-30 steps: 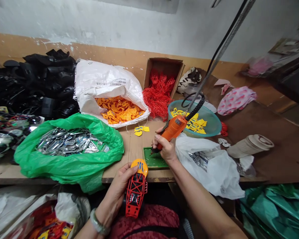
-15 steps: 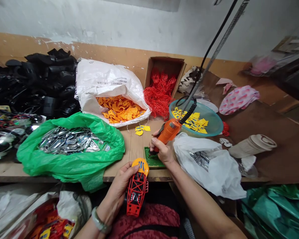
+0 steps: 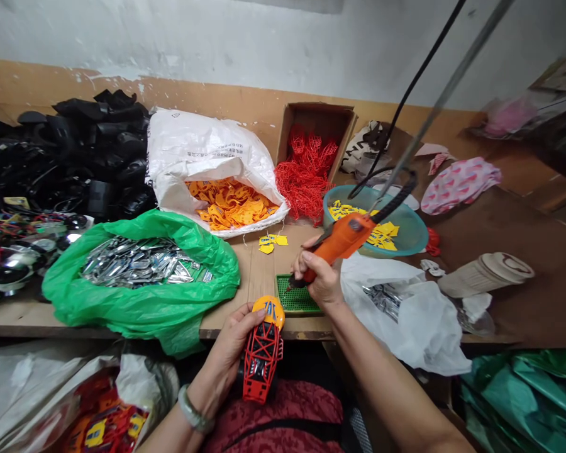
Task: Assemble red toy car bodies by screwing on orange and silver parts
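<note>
My left hand (image 3: 233,343) is closed round a toy car (image 3: 263,352) with a red lattice frame and a yellow-orange front, held just off the bench's front edge. My right hand (image 3: 321,277) grips an orange electric screwdriver (image 3: 342,240), tilted so its tip points down and to the left. That tip is over a green perforated tray (image 3: 302,301) at the bench edge. What lies in the tray's holes is too small to make out. A cable and a spring run from the screwdriver up to the right.
Around the bench are a green bag (image 3: 217,264) of shiny silver parts, a white sack (image 3: 202,135) of orange pieces, a box (image 3: 344,116) of red frames and a teal bowl (image 3: 412,236) of yellow pieces. A white bag (image 3: 424,333) lies right; black parts (image 3: 99,138) are heaped left.
The screwdriver in my right hand has lifted slightly off the green tray and leans further over to the right. My left hand keeps the toy car in nearly the same place.
</note>
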Tool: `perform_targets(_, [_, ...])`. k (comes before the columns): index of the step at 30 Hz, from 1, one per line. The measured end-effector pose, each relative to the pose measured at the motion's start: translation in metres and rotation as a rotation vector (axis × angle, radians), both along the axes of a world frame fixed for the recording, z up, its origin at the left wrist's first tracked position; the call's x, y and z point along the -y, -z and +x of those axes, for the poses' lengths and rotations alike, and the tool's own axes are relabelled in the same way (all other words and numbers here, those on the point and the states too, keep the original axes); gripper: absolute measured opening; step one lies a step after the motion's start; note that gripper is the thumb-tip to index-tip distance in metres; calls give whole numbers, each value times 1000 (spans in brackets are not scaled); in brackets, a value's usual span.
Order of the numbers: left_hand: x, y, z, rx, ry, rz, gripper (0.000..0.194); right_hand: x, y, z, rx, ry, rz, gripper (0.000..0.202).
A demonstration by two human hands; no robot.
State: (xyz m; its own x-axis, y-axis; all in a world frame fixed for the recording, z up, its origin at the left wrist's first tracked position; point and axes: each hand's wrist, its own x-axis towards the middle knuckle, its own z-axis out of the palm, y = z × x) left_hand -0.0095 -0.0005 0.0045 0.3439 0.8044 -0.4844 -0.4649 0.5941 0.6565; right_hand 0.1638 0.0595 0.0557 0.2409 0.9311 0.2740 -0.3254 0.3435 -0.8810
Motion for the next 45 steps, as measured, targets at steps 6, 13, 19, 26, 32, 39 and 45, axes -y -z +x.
perform_targets(6, [4,3,1,31,18,29,40,16,-37,-11,-132,-101,58,21])
perform_targets(13, [4,4,0,44,11,29,42,20,-29,-21,-162,-147,43,17])
perform_targets(19, [5,2,-2,67,25,23,40,27,-36,-22,-186,-193,57,17])
perform_targets(26, [6,0,-1,56,-5,25,41,41,-33,-15,-144,-222,55,19])
perform_targets(32, [6,-1,1,16,-23,22,46,43,-24,-13,-110,-244,27,20])
perform_targets(39, [6,-2,3,3,-43,30,42,44,-19,-15,-67,-265,28,21])
perform_targets(45, [9,-6,4,-31,-67,41,44,48,-15,-14,-14,-326,51,19])
